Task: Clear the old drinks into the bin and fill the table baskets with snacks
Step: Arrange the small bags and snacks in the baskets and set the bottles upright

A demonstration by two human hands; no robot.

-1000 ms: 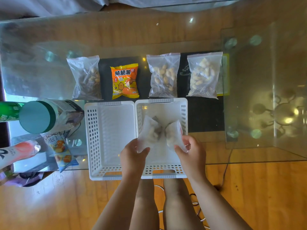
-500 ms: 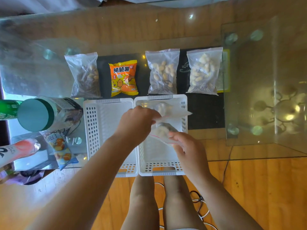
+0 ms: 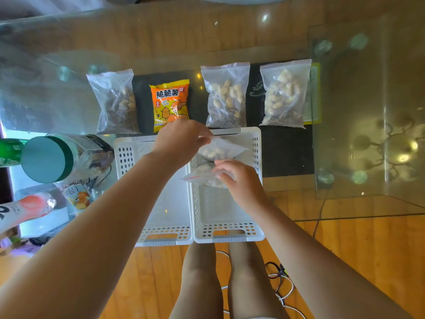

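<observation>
Over the right one of two white perforated plastic baskets (image 3: pixel 230 210), the left hand (image 3: pixel 181 140) pinches one clear zip bag of nuts (image 3: pixel 218 150), the right hand (image 3: pixel 239 180) another (image 3: pixel 204 176), both lying crosswise. Beyond stand three clear nut bags (image 3: pixel 226 95) and one orange crisp packet (image 3: pixel 169 103).

A glass table (image 3: pixel 358 107) is seen over warm wooden flooring (image 3: pixel 372 254); a chandelier's reflection (image 3: pixel 388 146) is caught in the glass, cables (image 3: pixel 279 284) trailed below.
</observation>
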